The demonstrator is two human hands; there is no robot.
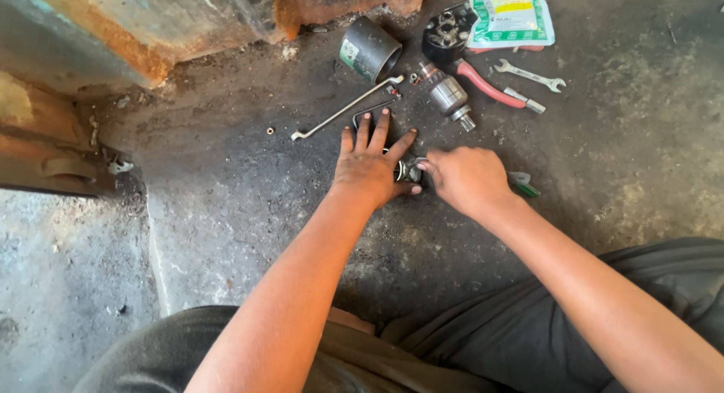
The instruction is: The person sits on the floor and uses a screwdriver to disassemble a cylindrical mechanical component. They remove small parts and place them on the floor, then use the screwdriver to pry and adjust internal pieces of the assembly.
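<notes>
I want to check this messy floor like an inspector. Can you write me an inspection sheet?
Surface: dark, oily concrete floor.
Job's things: small metal part between both hands.
Clutter: long thin wrench, red-handled pliers, small spanner, metal cylinder, motor armature, green-white packet.
Grippers: left hand flat, fingers spread, against the part; right hand pinching it.
Cables: nothing seen.
Surroundings: rusty metal body at top left.

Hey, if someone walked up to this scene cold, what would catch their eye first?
Two bare hands meet mid-floor: the left hand lies flat with fingers spread, the right hand closes on a small metal part between them. Beyond lie red-handled pliers, a dark metal cylinder and a long thin wrench on the grimy concrete.
</notes>
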